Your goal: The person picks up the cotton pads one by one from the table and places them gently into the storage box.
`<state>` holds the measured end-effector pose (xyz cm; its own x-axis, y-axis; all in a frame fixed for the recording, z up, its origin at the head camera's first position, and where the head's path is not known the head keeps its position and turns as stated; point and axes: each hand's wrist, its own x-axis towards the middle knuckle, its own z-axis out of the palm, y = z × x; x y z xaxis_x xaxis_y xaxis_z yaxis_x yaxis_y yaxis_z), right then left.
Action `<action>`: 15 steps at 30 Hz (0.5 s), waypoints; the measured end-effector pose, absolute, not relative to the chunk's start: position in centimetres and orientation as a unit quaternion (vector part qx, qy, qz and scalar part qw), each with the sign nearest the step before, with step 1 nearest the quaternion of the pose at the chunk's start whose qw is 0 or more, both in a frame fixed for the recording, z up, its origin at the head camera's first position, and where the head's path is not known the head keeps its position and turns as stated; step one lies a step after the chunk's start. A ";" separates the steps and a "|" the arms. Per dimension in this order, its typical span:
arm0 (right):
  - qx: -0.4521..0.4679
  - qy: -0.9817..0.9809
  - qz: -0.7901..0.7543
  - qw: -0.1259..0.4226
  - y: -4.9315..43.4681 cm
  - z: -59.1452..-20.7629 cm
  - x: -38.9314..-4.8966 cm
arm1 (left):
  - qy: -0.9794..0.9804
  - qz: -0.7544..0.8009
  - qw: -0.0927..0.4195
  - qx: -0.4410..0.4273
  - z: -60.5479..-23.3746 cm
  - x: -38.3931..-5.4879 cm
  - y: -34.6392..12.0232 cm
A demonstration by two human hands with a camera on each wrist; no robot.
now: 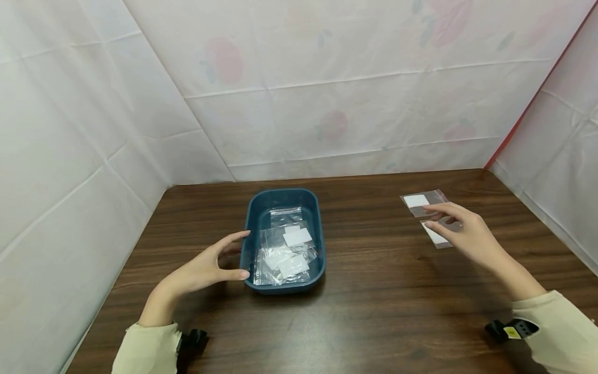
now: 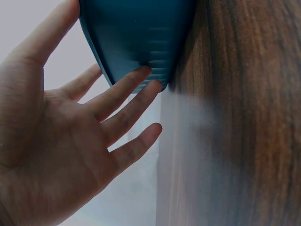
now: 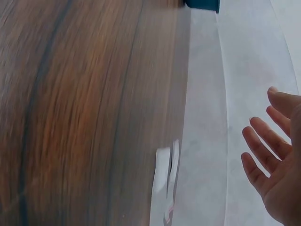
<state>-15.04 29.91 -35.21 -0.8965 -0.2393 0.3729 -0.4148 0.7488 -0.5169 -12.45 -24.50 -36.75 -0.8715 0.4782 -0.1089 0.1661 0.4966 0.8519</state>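
A dark blue plastic bin (image 1: 282, 289) stands on the table, holding several clear zip bags (image 1: 293, 266) with white cards inside. My left hand (image 1: 198, 269) rests its thumb and fingertip at the bin's left rim. In the left wrist view, its fingers spread along the bin's outer wall, straight and not wrapped round it. At the right, my right hand (image 1: 469, 234) hovers over two clear zip bags with white inserts. The farther bag (image 1: 416, 201) lies flat; the nearer one (image 1: 436, 238) is partly hidden beneath the hand. In the right wrist view, that hand's fingers are loosely bent and hold nothing.
The brown wood-grain table (image 1: 369, 291) ends at white cloth hangings (image 1: 299, 119) behind and on both sides. A dark strap device (image 1: 191, 343) sits at the left wrist, and another (image 1: 511, 330) at the right.
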 end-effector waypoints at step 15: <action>0.155 -0.931 0.298 0.141 34.4 -36.0 -15.8 | 0.849 0.465 0.169 0.187 -36.7 -12.4 -24.5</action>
<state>-15.82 34.41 -35.99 -0.9125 -0.2046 0.3542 -0.3722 0.7745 -0.5114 -12.41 -24.46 -36.72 -0.8726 0.4753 -0.1129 0.1605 0.4973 0.8526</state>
